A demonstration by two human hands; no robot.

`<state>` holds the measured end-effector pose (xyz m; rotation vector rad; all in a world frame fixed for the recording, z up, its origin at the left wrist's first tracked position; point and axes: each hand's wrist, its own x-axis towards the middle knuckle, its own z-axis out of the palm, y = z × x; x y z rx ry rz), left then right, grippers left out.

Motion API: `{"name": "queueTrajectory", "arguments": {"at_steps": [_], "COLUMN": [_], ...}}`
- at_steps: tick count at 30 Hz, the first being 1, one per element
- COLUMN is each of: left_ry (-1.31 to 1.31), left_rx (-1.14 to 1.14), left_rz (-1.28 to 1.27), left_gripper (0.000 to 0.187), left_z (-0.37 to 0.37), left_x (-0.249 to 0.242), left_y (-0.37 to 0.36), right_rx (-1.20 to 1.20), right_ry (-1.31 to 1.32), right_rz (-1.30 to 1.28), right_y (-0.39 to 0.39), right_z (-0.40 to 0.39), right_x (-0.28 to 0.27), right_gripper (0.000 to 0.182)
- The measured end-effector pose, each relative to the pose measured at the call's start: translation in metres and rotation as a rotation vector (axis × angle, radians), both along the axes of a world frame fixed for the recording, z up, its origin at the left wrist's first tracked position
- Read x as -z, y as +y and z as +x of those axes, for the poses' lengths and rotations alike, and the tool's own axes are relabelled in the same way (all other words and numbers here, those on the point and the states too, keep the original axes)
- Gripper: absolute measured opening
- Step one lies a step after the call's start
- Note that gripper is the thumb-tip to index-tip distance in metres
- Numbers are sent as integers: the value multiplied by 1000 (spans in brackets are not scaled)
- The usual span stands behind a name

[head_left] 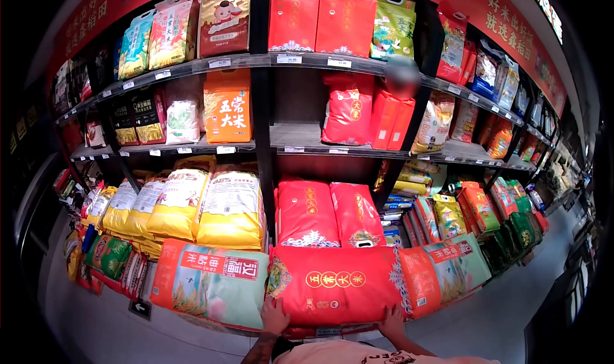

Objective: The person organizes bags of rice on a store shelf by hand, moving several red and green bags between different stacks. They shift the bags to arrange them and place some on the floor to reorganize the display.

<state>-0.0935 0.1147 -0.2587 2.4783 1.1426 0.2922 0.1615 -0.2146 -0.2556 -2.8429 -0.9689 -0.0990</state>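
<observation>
A large red rice bag with gold lettering lies flat on top of a low front stack. My left hand rests on its lower left corner, fingers spread against the bag. At the lower right edge of the same bag, my right hand touches it with fingers apart. Neither hand is wrapped round the bag; the undersides of the palms are hidden. An orange and pale green rice bag lies close to the left hand. Another orange and green rice bag lies to the right of the red one.
Behind the red bag, two upright red rice bags stand on the bottom level. Yellow and white rice sacks fill the left side. Above are grey shelves with more packages. Grey floor shows in front of the stacks.
</observation>
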Motion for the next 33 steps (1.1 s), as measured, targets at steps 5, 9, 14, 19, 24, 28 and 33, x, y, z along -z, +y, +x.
{"name": "queueTrajectory", "arguments": {"at_steps": [5,9,14,19,24,28,33], "left_ry": [-6,-148,-953,-1643,-1476,-1490,-1497], "left_rx": [78,224,430,1220,1405,1472,1521], "left_rz": [88,-398,-619,-408,-791,-830,-860], "left_gripper": [69,61,38,72,68,68,68], "left_z": [-4,14,45,-9,-43,-30,-16], "left_x": [7,-19,-285,-467,-511,-513,-514], "left_y": [-3,44,64,12,-24,-32,-42], "right_rx": [77,55,48,55,80,73,71], "right_ry": [262,337,423,425,486,397,426], "right_rz": [-51,-148,-271,-309,-374,-415,-465], "right_y": [14,12,22,26,31,28,30], "right_z": [10,19,22,23,22,19,16], "right_x": [4,-3,-25,-25,-34,-19,-30], "right_gripper": [86,90,91,92,98,100,102]}}
